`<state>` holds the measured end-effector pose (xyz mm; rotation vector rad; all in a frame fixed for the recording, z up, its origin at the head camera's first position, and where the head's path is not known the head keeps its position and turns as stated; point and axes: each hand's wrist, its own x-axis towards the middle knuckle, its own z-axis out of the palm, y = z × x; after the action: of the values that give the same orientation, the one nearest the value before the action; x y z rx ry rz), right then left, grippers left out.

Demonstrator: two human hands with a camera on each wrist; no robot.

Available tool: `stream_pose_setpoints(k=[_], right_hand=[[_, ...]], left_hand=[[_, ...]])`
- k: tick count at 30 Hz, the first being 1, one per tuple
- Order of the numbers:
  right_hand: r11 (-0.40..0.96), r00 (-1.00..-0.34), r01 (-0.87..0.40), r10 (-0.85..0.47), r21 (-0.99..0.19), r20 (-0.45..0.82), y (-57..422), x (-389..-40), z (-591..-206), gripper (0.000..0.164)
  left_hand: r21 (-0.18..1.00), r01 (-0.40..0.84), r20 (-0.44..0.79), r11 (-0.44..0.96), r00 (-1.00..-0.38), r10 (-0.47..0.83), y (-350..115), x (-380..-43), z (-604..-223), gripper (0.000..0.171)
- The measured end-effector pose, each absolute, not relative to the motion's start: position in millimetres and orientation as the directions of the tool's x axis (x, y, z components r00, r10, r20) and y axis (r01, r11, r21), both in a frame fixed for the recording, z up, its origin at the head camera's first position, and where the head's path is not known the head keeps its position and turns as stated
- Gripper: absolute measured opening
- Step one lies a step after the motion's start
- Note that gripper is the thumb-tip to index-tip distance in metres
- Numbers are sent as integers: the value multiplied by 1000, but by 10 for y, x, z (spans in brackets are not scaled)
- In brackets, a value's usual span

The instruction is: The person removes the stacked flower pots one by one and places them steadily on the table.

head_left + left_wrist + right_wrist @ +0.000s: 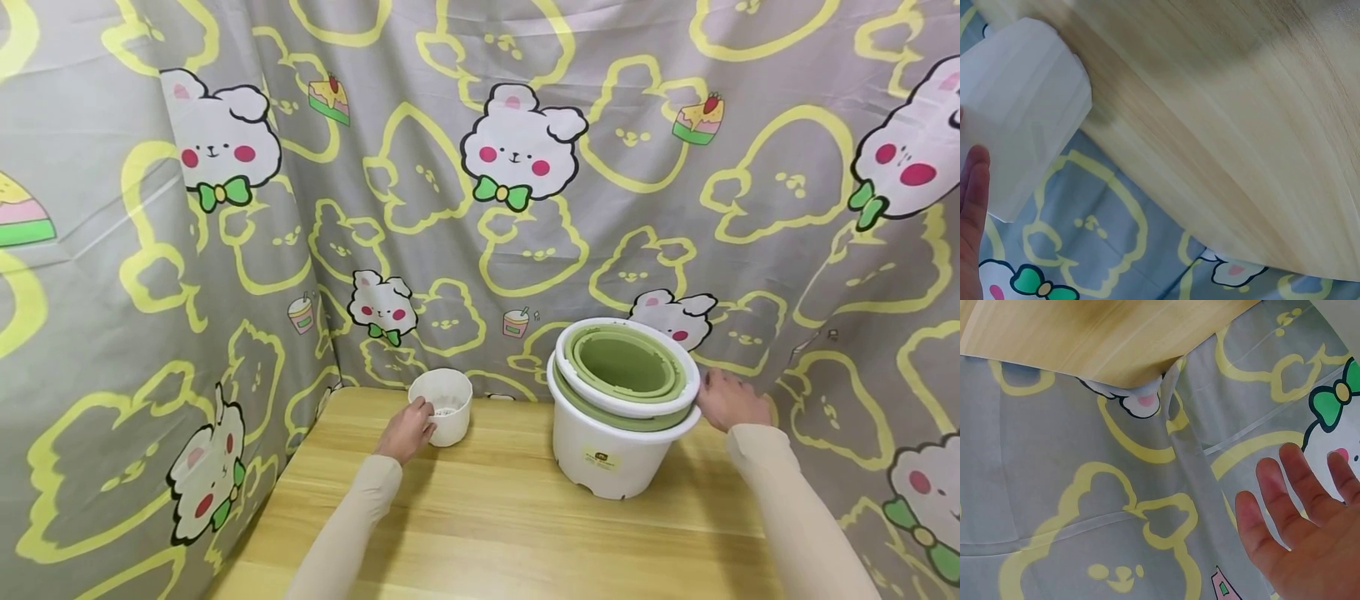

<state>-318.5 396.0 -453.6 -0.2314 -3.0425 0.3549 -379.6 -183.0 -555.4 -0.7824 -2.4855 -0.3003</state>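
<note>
My left hand (407,429) grips a small white flowerpot (452,429) by its near left rim, close to the table's back edge. Holes show in the pot's floor. In the left wrist view, fingers (974,194) lie along the plain outer wall of the pot (1035,106). A stack of nested flowerpots stands to the right: a large white pot (611,462) with a yellow label, with green and white ones inside it. Beside the stack's right rim is my right hand (733,400). The right wrist view shows that hand's fingers (1272,484) spread and slightly bent, holding nothing.
The wooden table (480,525) carries both the small pot and the stack. A grey curtain (420,242) with yellow outlines and white cartoon animals hangs behind the table and along both sides, close to its back edge.
</note>
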Motion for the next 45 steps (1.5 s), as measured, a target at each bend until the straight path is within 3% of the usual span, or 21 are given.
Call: stream_pose_setpoints(k=[12,18,26,37,45], right_hand=[[959,-986,148,162,-240,38,3939,-3168,-4503,86],[959,-986,149,163,-241,39,3930,-3166,-4502,87],[957,-986,151,165,-247,37,3925,-3171,-4498,86],[956,-987,146,158,-254,30,3968,-3181,-4518,88],[957,-988,146,155,-251,18,3964,-3177,-4510,88]], left_hand=[[103,583,505,806,-729,463,-1818,-3778,-5507,21],[133,562,487,816,-755,440,-1824,-3751,-5484,30],[141,505,563,852,-748,350,-1770,-3751,-5370,35],[364,490,536,793,-806,252,-1522,-3770,-4801,27],[361,610,564,705,-745,356,-1114,-3685,-4326,30]])
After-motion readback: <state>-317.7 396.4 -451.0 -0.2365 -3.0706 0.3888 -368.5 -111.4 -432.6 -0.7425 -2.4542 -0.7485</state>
